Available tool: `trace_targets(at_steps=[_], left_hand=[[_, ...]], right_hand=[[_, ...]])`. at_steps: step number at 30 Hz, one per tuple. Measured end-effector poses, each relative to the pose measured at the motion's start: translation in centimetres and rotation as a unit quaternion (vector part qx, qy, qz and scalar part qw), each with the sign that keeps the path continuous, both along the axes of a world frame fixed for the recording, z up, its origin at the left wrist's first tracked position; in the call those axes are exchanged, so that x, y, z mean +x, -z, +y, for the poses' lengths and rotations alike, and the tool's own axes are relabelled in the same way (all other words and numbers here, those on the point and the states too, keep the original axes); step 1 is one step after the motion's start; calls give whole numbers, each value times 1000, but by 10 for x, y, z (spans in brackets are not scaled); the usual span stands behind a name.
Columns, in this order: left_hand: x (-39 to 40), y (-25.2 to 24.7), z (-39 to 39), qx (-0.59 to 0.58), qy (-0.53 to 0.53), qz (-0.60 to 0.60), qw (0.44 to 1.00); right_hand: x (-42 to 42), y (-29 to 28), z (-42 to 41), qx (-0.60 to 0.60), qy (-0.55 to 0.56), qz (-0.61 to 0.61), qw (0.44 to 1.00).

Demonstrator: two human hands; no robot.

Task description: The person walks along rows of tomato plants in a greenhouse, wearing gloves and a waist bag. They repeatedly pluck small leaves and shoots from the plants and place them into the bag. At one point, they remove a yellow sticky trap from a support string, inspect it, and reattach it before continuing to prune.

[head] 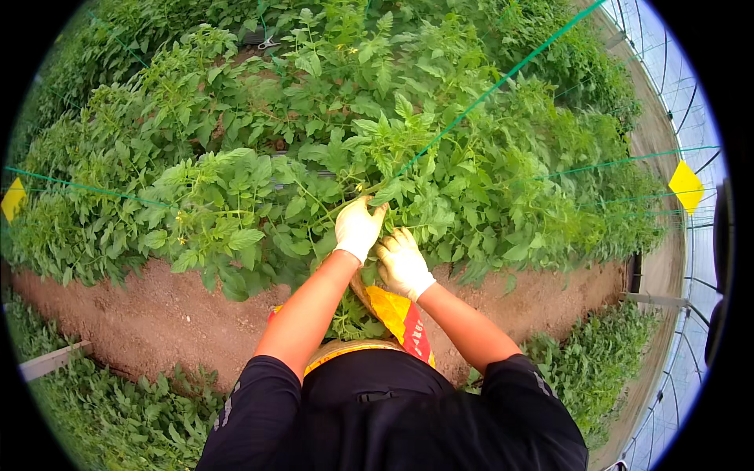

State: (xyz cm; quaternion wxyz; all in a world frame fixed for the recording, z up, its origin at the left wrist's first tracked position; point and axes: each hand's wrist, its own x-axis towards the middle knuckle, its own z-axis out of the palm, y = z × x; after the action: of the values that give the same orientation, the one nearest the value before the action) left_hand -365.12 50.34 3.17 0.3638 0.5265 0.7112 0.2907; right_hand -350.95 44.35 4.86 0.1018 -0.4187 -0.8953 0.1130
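My left hand, in a pale thin glove, reaches into a tomato plant and closes around its green stem near a yellow flower. Just right of it and lower, my right hand, gloved alike, is among the leaves with bent fingers; whether they hold anything is hidden. A green string runs from the upper right down to the stem. At my waist hangs an open yellow and red bag bearing writing, with green cuttings in its mouth.
Tomato rows stretch ahead, with a brown soil path before me and more plants behind it. Yellow diamond-shaped cards hang at both sides. A clip hangs further back. The greenhouse wall curves along the right.
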Motion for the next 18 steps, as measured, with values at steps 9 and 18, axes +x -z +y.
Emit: trace_targets(at_steps=[9,18], left_hand=[[40,29,49,-117,11,191,975],[44,29,63,-32,-17,266,963]], right_hand=[[13,19,11,-5,21,101,995],[42,10,29,-27,25,156,987]])
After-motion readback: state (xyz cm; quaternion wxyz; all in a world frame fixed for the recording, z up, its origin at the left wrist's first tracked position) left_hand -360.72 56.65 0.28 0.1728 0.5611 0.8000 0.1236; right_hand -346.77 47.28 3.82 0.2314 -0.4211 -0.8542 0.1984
